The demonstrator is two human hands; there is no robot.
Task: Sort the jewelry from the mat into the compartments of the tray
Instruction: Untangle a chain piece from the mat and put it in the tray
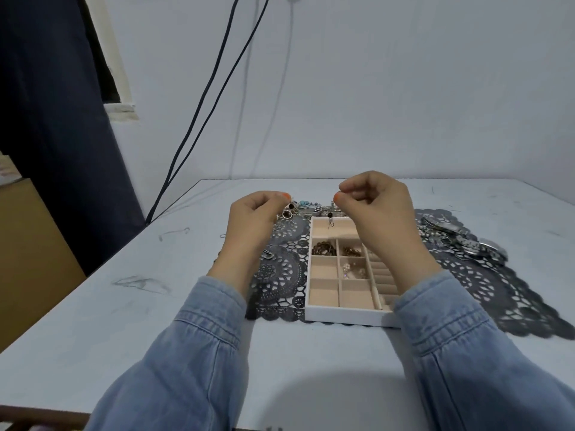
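The right hand (370, 206) pinches a dangling earring (329, 219) above the tray (342, 315) at its 12 o'clock compartment; the left hand (255, 219) grips dark earrings (288, 211) over the mat (280, 275). Next, I judge: lower and release

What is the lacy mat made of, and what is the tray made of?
The mat looks like dark grey cut-out plastic or vinyl, maybe lace, given its punched holes. The tray seems rigid with smooth white walls and matte beige, probably velvety lining.

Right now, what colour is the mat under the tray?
Dark grey lace mat, head view.
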